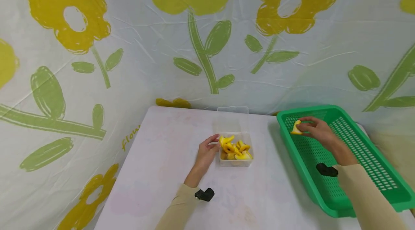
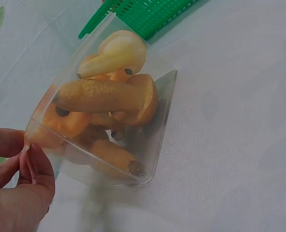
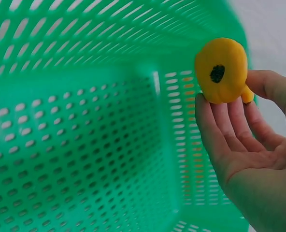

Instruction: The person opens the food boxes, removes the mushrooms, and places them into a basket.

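Over the far left part of a green basket (image 1: 299,165), my right hand (image 1: 319,133) holds a yellow mushroom (image 1: 295,128). In the right wrist view the mushroom's round yellow cap (image 3: 222,70), marked with a dark spot, sits between thumb and fingertips. At the left side of a clear plastic box (image 1: 236,163), my left hand (image 1: 206,153) pinches the wall near a corner, as the left wrist view shows. Several yellow mushrooms (image 2: 104,94) with thick stems lie heaped inside this box. Its transparent lid (image 1: 231,120) stands raised at the back.
The basket, with slotted walls and a perforated floor, takes up the right side of the white table (image 1: 155,165). A flower-printed cloth (image 1: 136,53) hangs behind and to the left. Each wrist carries a small black camera mount (image 1: 205,194).
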{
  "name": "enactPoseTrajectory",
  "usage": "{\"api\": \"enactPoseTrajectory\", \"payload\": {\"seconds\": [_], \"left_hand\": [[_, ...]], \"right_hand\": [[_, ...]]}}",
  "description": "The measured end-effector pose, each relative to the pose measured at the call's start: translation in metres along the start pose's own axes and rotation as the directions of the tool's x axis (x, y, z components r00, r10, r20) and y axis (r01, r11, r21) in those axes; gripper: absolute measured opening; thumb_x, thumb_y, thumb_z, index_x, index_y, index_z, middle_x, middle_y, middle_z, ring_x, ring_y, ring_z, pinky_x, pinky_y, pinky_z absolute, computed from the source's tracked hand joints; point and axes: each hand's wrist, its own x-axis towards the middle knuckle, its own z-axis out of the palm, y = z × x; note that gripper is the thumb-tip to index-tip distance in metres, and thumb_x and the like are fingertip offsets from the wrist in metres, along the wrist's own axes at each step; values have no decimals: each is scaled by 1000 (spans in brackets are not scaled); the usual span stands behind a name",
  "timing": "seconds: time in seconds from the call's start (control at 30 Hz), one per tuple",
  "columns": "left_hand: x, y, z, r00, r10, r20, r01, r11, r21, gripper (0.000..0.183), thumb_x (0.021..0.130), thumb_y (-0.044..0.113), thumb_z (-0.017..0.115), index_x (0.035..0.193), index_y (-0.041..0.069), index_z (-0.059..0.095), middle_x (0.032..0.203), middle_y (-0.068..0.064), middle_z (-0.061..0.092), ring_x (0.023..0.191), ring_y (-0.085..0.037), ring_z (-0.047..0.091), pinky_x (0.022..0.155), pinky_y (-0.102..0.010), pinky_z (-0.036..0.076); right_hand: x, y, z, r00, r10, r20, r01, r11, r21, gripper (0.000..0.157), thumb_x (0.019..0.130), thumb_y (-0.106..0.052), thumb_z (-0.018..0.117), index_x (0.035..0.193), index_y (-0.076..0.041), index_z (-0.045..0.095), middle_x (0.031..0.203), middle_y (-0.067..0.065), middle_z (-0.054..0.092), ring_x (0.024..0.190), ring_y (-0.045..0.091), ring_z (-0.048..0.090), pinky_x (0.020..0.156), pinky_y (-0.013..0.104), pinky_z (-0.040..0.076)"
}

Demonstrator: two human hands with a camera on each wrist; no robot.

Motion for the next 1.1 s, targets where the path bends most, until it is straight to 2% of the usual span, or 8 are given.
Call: {"api": "enactPoseTrajectory", "payload": {"seconds": [0.17,0.23,0.37,0.6,0.73,0.9,1.1], "left_hand": [[12,-24,2,1000,-7,-16,7,1000,18,42,97,-4,60,138,-7,59,125,-26,59,97,-24,62,81,-23,53],[16,-34,2,1000,-10,-25,11,1000,26,42,97,-2,62,139,-3,60,125,-23,60,97,-23,61,81,-22,53],[17,-36,2,1000,-8,-26,9,1000,19,42,97,1,64,138,2,63,124,-17,61,97,-20,61,80,-19,53],[15,-34,3,1000,-11,-18,11,1000,23,41,98,0,63,139,2,62,124,-16,61,96,-19,61,80,-19,53],[14,-34,4,1000,-25,-14,25,999,38,42,99,2,63,140,3,61,126,-15,60,98,-20,61,83,-21,54],[14,-34,2,1000,-26,-13,26,999,42,42,99,3,63,141,3,61,126,-15,60,99,-21,61,83,-21,54],[16,-36,-3,1000,-13,-28,15,999,41,41,97,2,64,139,2,62,123,-15,62,99,-21,62,82,-21,54]], "right_hand": [[0,16,1,999,21,35,-18,997,-74,57,107,-22,58,145,15,37,125,26,61,93,-1,64,85,27,57],[1,21,2,998,38,46,-34,996,-85,56,106,-20,58,143,16,38,125,29,61,92,2,65,86,32,58],[2,28,4,995,54,84,-43,991,-127,55,106,-18,58,142,18,38,127,37,58,94,10,68,87,41,59],[3,36,7,990,64,127,-43,986,-161,50,107,-13,54,140,22,40,130,42,54,98,23,70,85,42,59],[4,37,11,991,71,111,-45,974,-224,51,109,-18,51,140,21,41,131,42,54,103,32,69,85,43,59],[1,29,15,995,52,87,-25,960,-279,54,111,-24,45,140,21,41,131,43,53,110,46,62,88,52,56],[-6,11,17,998,-6,56,23,951,-309,54,112,-25,42,142,20,40,141,46,40,122,59,48,91,63,49]]}}
